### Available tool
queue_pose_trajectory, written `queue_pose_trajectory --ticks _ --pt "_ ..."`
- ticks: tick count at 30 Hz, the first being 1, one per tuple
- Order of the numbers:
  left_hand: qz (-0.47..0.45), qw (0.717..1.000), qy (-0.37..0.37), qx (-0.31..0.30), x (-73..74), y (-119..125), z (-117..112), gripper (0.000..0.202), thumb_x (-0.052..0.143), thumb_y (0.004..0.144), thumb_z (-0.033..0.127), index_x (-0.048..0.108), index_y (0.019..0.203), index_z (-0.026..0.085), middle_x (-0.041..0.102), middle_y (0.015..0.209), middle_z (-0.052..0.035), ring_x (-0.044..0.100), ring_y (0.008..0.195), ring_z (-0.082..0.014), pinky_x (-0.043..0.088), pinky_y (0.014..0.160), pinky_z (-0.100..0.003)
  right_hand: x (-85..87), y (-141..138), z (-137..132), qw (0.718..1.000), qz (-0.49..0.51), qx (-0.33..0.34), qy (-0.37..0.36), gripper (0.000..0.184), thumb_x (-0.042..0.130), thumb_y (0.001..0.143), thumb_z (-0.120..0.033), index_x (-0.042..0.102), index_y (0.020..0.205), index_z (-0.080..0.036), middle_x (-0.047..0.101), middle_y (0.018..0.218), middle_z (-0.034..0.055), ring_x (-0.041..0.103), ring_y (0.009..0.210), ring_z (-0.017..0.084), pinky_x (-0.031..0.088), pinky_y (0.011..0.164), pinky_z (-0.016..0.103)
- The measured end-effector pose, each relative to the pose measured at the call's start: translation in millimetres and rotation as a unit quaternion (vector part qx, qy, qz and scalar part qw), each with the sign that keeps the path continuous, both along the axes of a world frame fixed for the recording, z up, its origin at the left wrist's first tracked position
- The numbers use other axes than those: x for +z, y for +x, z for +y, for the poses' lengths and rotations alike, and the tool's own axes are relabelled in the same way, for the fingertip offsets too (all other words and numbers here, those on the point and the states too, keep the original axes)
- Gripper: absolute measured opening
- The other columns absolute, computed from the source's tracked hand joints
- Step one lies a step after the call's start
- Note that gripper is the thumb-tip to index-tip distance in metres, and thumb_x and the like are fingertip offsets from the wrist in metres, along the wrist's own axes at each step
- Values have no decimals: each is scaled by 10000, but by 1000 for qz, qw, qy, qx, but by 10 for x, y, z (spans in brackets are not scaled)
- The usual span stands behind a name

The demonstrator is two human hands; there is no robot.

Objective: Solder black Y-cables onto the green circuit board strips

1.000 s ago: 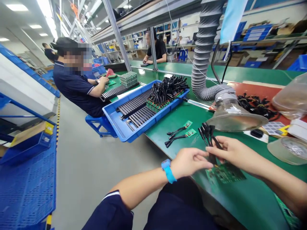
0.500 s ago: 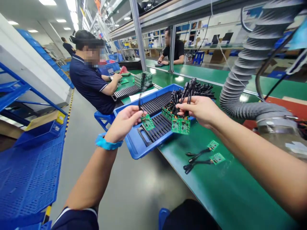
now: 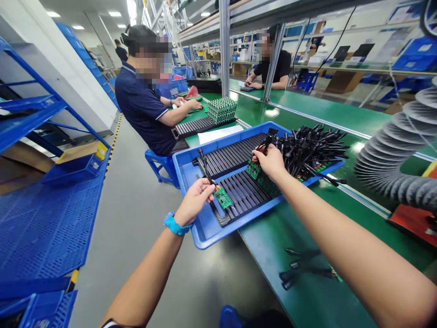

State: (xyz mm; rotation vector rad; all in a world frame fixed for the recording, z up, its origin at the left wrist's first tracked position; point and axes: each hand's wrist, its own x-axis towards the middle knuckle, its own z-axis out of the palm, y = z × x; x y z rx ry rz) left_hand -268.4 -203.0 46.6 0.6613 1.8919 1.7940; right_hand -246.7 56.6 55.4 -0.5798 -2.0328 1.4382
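My left hand is closed over the front end of a blue tray. Between its thumb and fingers is a green circuit board, whose black cable sticks up beyond the fingertips. My right hand pinches black leads at the tray's middle, and a second green circuit board hangs under its fingertips. Whether that board touches the slots is not clear. Two black slotted racks lie in the tray. A dense heap of cabled boards fills its right end.
Loose cabled boards lie on the green bench, partly behind my right forearm. A grey flexible duct stands at right. Beyond the tray, a co-worker sits beside a stack of boards. Another person sits across the bench.
The view has turned left. My right hand has gone from holding up boards in front of the heap to low over the rack. My left hand still holds its board.
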Motion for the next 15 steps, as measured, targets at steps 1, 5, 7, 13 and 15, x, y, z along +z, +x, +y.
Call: queue_pose_trajectory --ticks 1,5,7,13,15 --pt "0 1000 -2 -3 7 1 -5 261 609 788 360 508 911 152 643 838 -27 514 571 -65 408 532 -195 -23 -7 12 1000 -5 3 6 247 538 868 -332 551 1005 -127 589 905 26 579 752 108 522 672 285" --pt "4 1000 -9 -10 11 6 -11 219 584 814 327 494 912 153 643 853 -23 507 575 -56 408 543 -188 -68 -3 30 999 -23 19 30 244 537 868 -339 558 984 -125 593 889 23 581 746 107 522 677 288" --pt "7 1000 -12 -13 -1 6 -9 206 570 825 320 488 916 154 643 856 -22 504 574 -55 408 546 -187 -78 16 20 998 -29 23 46 239 538 867 -343 566 957 -123 597 877 21 582 745 107 520 685 292" --pt "30 999 -31 -30 -35 22 -18 183 541 844 314 473 926 166 639 875 -24 510 584 -60 422 564 -198 -69 60 -13 993 -38 -39 100 246 588 822 -348 558 933 -131 598 820 13 584 739 125 506 725 328" --pt "48 997 -44 -48 -6 20 -13 172 534 846 317 463 905 172 636 860 -20 520 588 -66 431 569 -205 -12 70 7 989 -35 -82 121 347 652 747 -349 529 988 -132 601 827 40 590 761 169 502 743 373"
